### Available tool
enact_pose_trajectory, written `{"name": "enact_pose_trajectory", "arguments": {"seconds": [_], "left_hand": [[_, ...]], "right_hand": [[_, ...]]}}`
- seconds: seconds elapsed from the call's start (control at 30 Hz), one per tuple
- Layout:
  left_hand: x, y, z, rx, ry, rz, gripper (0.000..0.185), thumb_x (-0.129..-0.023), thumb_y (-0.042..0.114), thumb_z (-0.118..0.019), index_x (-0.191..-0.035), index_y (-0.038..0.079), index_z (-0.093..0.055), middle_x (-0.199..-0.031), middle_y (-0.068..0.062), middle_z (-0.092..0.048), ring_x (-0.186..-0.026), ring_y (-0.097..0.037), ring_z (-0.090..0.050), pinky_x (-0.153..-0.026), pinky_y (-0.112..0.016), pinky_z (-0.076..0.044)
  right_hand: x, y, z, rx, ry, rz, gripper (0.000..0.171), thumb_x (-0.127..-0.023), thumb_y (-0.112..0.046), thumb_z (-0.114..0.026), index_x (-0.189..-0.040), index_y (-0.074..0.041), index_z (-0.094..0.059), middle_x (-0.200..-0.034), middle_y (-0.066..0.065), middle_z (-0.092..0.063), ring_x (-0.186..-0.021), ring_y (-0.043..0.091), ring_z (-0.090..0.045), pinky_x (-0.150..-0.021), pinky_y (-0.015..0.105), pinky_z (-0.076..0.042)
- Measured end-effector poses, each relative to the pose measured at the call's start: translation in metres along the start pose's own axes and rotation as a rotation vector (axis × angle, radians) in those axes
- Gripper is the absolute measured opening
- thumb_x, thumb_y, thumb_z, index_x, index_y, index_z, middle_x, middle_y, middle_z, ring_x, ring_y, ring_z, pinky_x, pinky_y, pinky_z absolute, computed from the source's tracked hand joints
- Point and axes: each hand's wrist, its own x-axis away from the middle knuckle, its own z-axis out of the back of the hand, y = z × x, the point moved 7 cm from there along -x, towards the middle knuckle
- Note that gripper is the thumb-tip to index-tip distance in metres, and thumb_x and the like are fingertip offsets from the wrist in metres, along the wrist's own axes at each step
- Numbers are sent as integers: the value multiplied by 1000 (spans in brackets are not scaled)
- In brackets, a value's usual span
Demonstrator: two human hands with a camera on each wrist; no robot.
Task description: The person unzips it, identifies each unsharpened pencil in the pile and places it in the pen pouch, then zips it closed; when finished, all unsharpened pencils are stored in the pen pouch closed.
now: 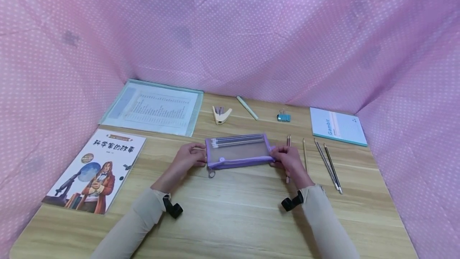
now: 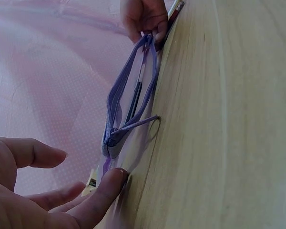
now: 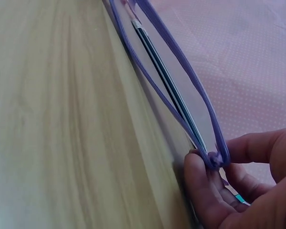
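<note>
The pale blue notebook [image 1: 338,126] lying at the far right of the wooden table [image 1: 237,215] is carrying the word "Gambit" along its cover. The picture book [image 1: 97,169] at the left edge is showing the Chinese title 科学家的故事 above a drawing of a man beside a telescope. The clear document folder [image 1: 152,108] behind it is holding a printed list, its lines too small to read.

A purple mesh pencil case [image 1: 238,152] is lying near the middle of the table, with pencils [image 1: 235,142] showing through its mesh. The right hand [image 1: 289,159] is pinching the case's right end between thumb and curled fingers [image 3: 200,181], and the right wrist view is showing the zip opening gaping, with a dark pencil [image 3: 169,88] lying inside. The left hand [image 1: 188,156] is resting at the case's left end with its fingers fairly straight and relaxed; in the left wrist view one fingertip [image 2: 115,179] is touching the case's corner while the others are sitting apart, gripping nothing. The zipper pull [image 1: 211,173] is hanging off the left end onto the table.

Four loose pencils [image 1: 325,162] are lying just right of the right hand. A stapler [image 1: 221,114], a pale pen [image 1: 247,108] and a blue binder clip [image 1: 284,117] are sitting along the back.
</note>
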Motion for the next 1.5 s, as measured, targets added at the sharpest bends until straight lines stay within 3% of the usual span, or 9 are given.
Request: {"name": "enact_pose_trajectory", "arguments": {"seconds": [0.2, 0.37, 0.7, 1.07, 1.5], "left_hand": [[-8, 0, 1, 20, 14, 3, 39, -91, -2, -57, -129, -11, -51, -113, -30, -68, -79, -12, -69, -74, -26, -61], [-14, 2, 2, 11, 36, 9, 38, -92, -2, -59, -128, -9, -53, -117, -31, -67, -82, -14, -69, -74, -28, -61], [-27, 4, 5, -2, 100, -11, 43, -82, -12, -64, -124, -10, -56, -107, -26, -70, -76, -12, -68, -68, -26, -61], [-31, 6, 4, -67, 123, -47, 47, -77, -15, -67, -124, -11, -59, -117, -31, -65, -85, -15, -65, -68, -21, -59], [-30, 6, 7, -102, 132, -70, 42, -76, -15, -69, -117, -8, -65, -110, -27, -67, -85, -14, -63, -68, -19, -57]], "right_hand": [[3, 0, 3, 168, 25, 40, 24, -95, -7, -63, -116, 4, -64, -111, 12, -61, -84, 11, -64, -70, 21, -59], [7, -2, 3, 246, 28, 77, 22, -95, -8, -63, -113, 3, -67, -118, 17, -62, -91, 16, -64, -73, 23, -60], [13, -7, -3, 360, 12, 141, 21, -94, -11, -64, -111, 0, -68, -111, 15, -64, -88, 17, -62, -71, 26, -58], [19, -14, -12, 559, 74, 246, 11, -91, -10, -67, -100, -4, -67, -95, 11, -66, -74, 16, -57, -61, 24, -48], [19, -24, -21, 688, 114, 286, 15, -91, -12, -66, -103, -4, -68, -99, 14, -70, -82, 20, -63, -67, 26, -52]]}}
